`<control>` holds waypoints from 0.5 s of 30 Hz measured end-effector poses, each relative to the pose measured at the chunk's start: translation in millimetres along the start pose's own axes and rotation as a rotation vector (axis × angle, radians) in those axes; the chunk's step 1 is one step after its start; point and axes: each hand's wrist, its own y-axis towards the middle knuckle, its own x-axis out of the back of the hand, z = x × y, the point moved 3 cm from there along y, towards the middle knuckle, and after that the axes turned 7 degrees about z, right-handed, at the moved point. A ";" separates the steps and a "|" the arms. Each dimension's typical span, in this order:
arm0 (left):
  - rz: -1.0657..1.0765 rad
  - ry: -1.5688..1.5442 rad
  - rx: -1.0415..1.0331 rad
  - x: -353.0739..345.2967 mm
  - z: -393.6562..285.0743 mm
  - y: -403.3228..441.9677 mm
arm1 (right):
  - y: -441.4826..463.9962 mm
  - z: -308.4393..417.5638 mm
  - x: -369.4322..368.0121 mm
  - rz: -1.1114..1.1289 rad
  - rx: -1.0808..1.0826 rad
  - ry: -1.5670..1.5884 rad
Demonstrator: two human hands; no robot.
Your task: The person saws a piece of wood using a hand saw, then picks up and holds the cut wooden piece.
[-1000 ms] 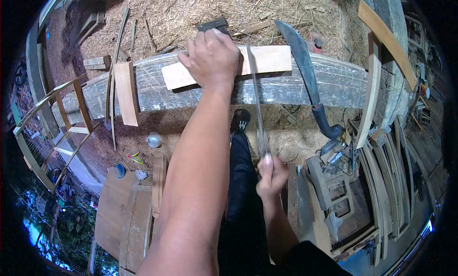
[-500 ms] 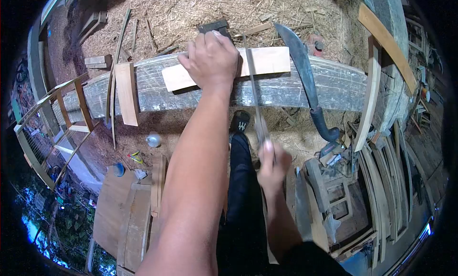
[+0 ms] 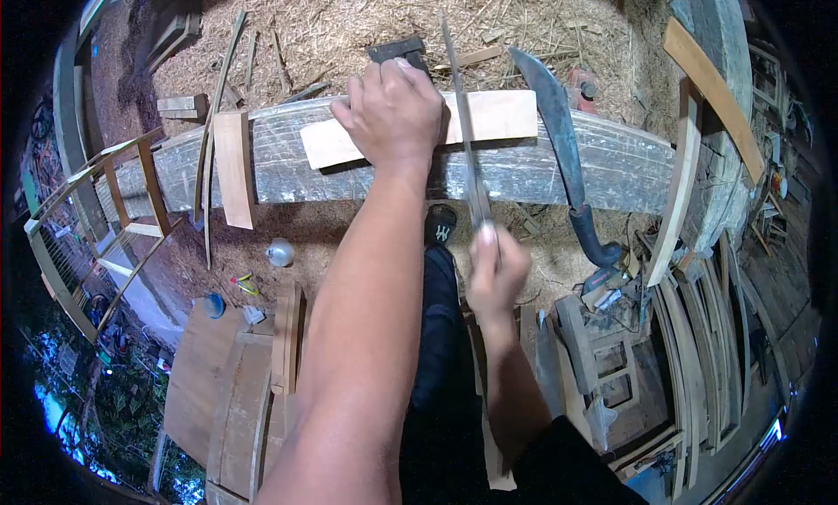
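A pale wooden board (image 3: 502, 115) lies across the weathered wooden beam (image 3: 297, 175). My left hand (image 3: 397, 112) presses down on it with curled fingers, left of the saw. In my right hand (image 3: 497, 265) is the handle end of a thin, narrow-bladed saw (image 3: 463, 112), slightly blurred, its handle mostly hidden by my fingers. The blade crosses the board and reaches beyond its far edge. Just past my left knuckles sits a dark block (image 3: 397, 49), partly covered. A machete (image 3: 559, 125) with a dark handle rests across the beam to the right.
A second short board (image 3: 233, 169) lies over the beam at left, beside thin strips (image 3: 209, 147). Curved planks (image 3: 714, 99) stand at right. A slatted wooden frame (image 3: 105, 217) is far left. Shavings (image 3: 349, 25) cover the ground; a light bulb (image 3: 279, 253) lies below the beam.
My right hand and the saw have moved forward, away from my body, so more blade shows beyond the board. My left hand stays on the board. The view has shifted slightly.
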 end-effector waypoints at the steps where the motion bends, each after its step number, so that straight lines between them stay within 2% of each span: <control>1: 0.003 -0.006 0.005 -0.1 1.1 -0.6 | -20.5 2.2 7.2 -0.024 0.022 -0.086; 4: 0.013 -0.018 0.010 0.4 -0.7 -2.7 | -60.0 -7.5 10.1 -0.118 0.096 0.086; 6: 0.019 -0.002 0.010 1.8 2.5 -3.7 | -62.4 -10.5 10.7 -0.113 -0.001 0.174; 9: 0.018 0.002 -0.007 0.8 -0.1 -4.4 | 11.0 -0.8 -4.2 0.005 0.002 0.047; 12: -0.038 -0.005 -0.011 -0.3 1.6 -2.0 | -18.5 -3.4 9.4 -0.012 0.085 -0.088; 13: -0.029 -0.002 -0.008 0.3 1.9 -3.7 | -50.2 -24.1 8.1 -0.132 0.136 0.013; 15: -0.030 -0.009 -0.007 0.3 -1.4 -1.5 | -71.7 -19.9 17.5 -0.045 -0.016 0.012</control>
